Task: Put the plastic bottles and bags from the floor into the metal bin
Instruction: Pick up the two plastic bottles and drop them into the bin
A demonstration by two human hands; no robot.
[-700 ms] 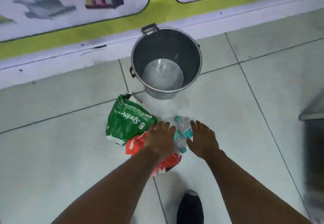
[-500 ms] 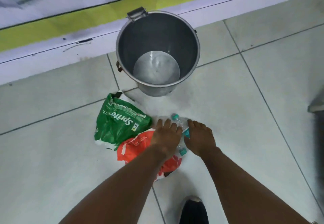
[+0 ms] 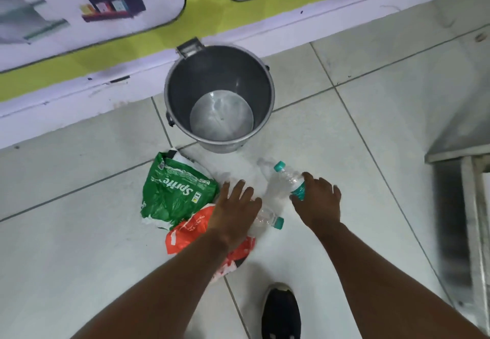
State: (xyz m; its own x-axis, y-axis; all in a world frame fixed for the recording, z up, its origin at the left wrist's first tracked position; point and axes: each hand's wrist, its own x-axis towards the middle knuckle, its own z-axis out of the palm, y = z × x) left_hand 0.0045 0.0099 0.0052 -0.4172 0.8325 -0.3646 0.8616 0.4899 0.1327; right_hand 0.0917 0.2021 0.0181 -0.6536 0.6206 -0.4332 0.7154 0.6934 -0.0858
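An empty round metal bin (image 3: 175,84) stands on the tiled floor against the wall. In front of it lie a green Sprite bag (image 3: 175,193) and a red bag (image 3: 185,235), partly under my left forearm. My right hand (image 3: 316,203) grips a clear plastic bottle (image 3: 287,177) with a teal cap, raised a little off the floor and pointing toward the bin. My left hand (image 3: 233,214) rests on a second clear bottle (image 3: 267,219) with a teal cap, lying on the floor; whether its fingers close around it is hidden. A third clear bottle (image 3: 273,193) lies between my hands.
A wall with a yellow-green band and posters (image 3: 106,7) runs behind the bin. A metal frame or table leg (image 3: 466,206) stands at the right edge. My black shoe (image 3: 281,312) is at the bottom, on the white floor tiles (image 3: 79,246).
My right hand has closed on one bottle and drawn it right and up, away from the left hand. My left hand stays low over the other bottle. The camera shifted.
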